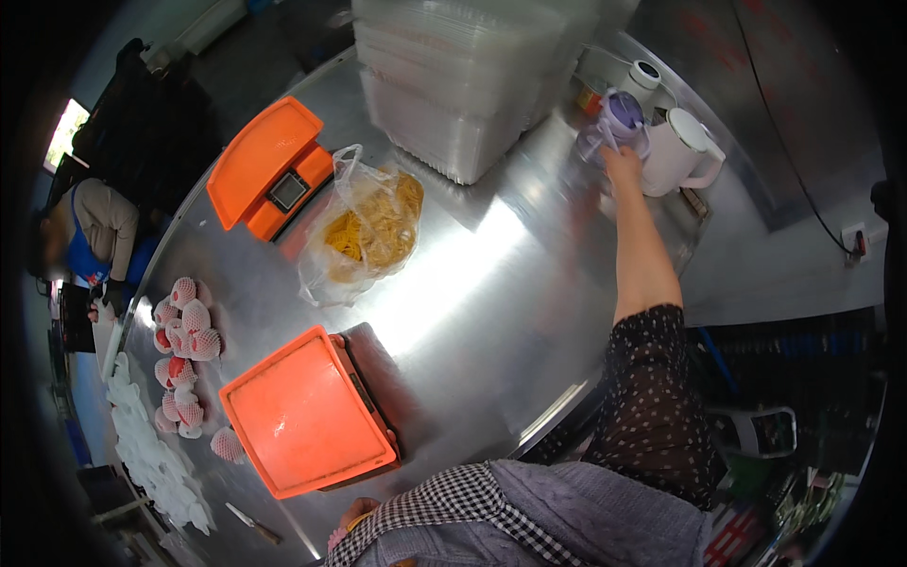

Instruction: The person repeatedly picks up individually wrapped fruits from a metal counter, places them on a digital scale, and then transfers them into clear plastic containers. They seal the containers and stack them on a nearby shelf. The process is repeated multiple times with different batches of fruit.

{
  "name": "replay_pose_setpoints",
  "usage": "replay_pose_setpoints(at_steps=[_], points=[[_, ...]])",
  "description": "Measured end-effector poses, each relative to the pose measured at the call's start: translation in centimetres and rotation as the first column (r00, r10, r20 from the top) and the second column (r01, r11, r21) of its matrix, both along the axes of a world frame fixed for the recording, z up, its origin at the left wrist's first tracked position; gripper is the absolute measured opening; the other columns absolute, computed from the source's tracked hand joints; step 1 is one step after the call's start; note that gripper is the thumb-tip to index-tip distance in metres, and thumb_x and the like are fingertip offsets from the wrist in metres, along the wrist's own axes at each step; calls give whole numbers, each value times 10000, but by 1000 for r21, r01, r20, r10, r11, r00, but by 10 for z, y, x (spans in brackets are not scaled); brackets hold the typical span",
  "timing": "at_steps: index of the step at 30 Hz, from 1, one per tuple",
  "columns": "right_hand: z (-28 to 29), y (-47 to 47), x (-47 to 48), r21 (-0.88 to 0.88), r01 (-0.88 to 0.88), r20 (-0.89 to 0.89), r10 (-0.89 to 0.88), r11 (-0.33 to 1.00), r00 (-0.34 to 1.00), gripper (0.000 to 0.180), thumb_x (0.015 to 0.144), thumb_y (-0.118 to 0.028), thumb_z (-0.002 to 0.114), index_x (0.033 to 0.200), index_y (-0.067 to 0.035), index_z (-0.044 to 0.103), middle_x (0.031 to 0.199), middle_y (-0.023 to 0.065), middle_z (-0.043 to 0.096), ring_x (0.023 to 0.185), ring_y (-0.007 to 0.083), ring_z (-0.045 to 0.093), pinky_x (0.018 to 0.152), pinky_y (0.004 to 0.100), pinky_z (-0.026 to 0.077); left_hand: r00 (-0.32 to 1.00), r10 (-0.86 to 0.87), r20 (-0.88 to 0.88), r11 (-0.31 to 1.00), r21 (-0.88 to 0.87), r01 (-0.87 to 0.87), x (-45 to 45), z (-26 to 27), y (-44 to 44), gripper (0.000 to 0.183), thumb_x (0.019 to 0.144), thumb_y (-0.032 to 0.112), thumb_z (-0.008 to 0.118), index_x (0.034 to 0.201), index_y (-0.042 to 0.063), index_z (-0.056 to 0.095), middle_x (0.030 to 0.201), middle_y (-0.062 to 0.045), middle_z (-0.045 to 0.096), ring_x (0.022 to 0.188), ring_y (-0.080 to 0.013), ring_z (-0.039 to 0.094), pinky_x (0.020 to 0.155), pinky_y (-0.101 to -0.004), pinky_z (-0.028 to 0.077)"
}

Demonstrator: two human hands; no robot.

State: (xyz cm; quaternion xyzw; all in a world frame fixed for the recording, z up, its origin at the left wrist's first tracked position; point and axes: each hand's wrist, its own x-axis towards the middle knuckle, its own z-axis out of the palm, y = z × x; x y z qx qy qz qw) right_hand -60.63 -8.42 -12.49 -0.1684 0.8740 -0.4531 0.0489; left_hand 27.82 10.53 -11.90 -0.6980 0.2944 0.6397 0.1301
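Note:
My right hand (623, 169) reaches to the far right of the steel table and grips a clear plastic jug with a purple lid (623, 113) by its near side. Beside it stand a white electric kettle (672, 152) and a white lidded container (641, 78). My left hand (358, 512) rests low by my body at the table's near edge, partly covered by the checked apron; whether it holds anything is hidden. Near it lie an orange-topped scale (308, 414) and a knife (253, 523). Further off, a clear bag of yellow rubber bands (375, 227) sits beside another orange scale (269, 159).
Tall stacks of clear plastic containers (453, 92) stand at the table's far side. Fruits in foam nets (191, 326) and a pile of white foam nets (145, 446) lie left. A person in a blue apron (106, 220) bends beyond the left edge.

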Motion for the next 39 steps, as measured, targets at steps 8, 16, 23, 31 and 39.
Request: replay_pose_setpoints(at_steps=[8,16,23,31,39], points=[[54,78,76,-529,-17,236,167,849,957,229,855,18,698,745,-72,518,816,46,639,710,153,647,681,290,579,990,-115,-78,968,-234,94,-27,37,8,239,972,131,630,1188,30,613,1050,-74,683,938,-142,634,872,-278,510],[183,159,235,-528,-566,86,702,634,707,239,827,74,675,758,-68,496,1002,115,660,988,209,681,840,312,570,822,-340,-456,876,-472,100,-73,118,-24,259,1022,215,607,1181,11,628,1009,-79,687,938,-145,638,876,-308,518],[279,188,389,-364,-915,-94,971,173,222,247,752,50,738,757,-45,510,1098,136,642,967,170,627,769,298,505,14,372,-928,919,367,-144,-150,148,-60,837,911,686,559,1536,170,348,1517,-223,406,1339,-502,440,1023,-687,431],[320,198,527,-286,-936,-17,978,-205,-209,264,710,79,766,801,-29,543,1122,168,646,978,189,650,802,279,507,-378,409,-831,896,443,-5,-81,139,-22,786,897,597,618,1549,259,339,1542,-117,399,1395,-443,409,916,-774,441],[349,197,608,13,-857,-592,694,516,409,397,832,58,674,1221,-4,624,1047,106,639,921,170,630,816,305,513,-444,161,-882,901,315,-298,-24,139,-29,808,824,605,669,1481,212,410,1440,-95,516,1265,-388,552,903,-699,492]])
